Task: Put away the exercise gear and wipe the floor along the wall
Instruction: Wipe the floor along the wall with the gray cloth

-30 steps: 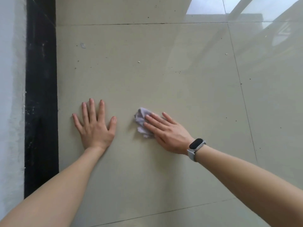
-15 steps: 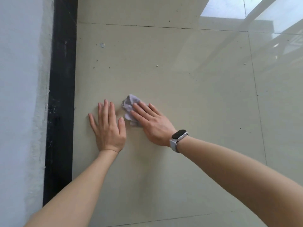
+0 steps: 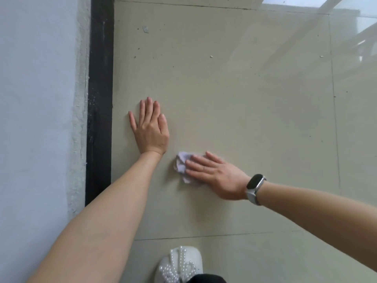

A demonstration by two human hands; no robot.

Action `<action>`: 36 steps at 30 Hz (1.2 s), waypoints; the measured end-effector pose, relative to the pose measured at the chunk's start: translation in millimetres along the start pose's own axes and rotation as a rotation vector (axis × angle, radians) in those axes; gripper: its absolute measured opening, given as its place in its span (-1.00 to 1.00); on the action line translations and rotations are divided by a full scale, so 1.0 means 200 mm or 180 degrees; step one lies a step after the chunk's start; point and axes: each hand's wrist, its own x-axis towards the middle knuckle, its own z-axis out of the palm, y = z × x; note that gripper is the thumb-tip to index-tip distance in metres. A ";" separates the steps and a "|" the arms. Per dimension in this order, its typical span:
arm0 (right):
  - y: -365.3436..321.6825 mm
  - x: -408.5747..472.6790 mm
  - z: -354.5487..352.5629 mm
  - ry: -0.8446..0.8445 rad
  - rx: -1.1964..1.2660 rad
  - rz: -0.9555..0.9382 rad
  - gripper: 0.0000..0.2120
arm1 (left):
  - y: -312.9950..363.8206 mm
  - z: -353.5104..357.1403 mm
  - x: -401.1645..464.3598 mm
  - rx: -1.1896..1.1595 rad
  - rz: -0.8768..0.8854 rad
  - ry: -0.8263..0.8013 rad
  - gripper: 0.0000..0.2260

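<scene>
A small crumpled pale lilac cloth (image 3: pixel 181 163) lies on the beige tiled floor (image 3: pixel 234 99). My right hand (image 3: pixel 216 174), with a smartwatch on its wrist, presses flat on the cloth with straight fingers; part of the cloth is hidden under them. My left hand (image 3: pixel 150 127) lies flat on the floor, palm down and fingers straight, just right of the black skirting strip (image 3: pixel 100 99) at the foot of the white wall (image 3: pixel 36 99). No exercise gear is in view.
Small specks and crumbs (image 3: pixel 211 56) dot the tile farther ahead, and a bit of pale debris (image 3: pixel 145 29) lies near the skirting. A white shoe with pearl beads (image 3: pixel 180 264) stands at the bottom edge. Window glare falls at the top right.
My right hand has dragged the cloth back toward me and slightly right, from beside my left hand's fingertips to beside its wrist. My left hand stays flat on the floor.
</scene>
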 end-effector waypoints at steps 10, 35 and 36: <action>0.01 0.41 -0.14 0.0542 0.0408 0.1549 -0.31 | -0.19 -0.17 -0.24 -0.0465 -0.0244 0.0085 -0.52; -0.40 -0.40 0.44 0.0715 0.0194 0.0804 -0.37 | 0.10 0.06 -0.50 0.0459 0.0271 -0.0887 -0.56; -0.36 -0.49 0.44 0.0664 0.0108 0.0760 -0.36 | 0.12 0.07 -0.51 0.0535 0.0225 -0.0922 -0.54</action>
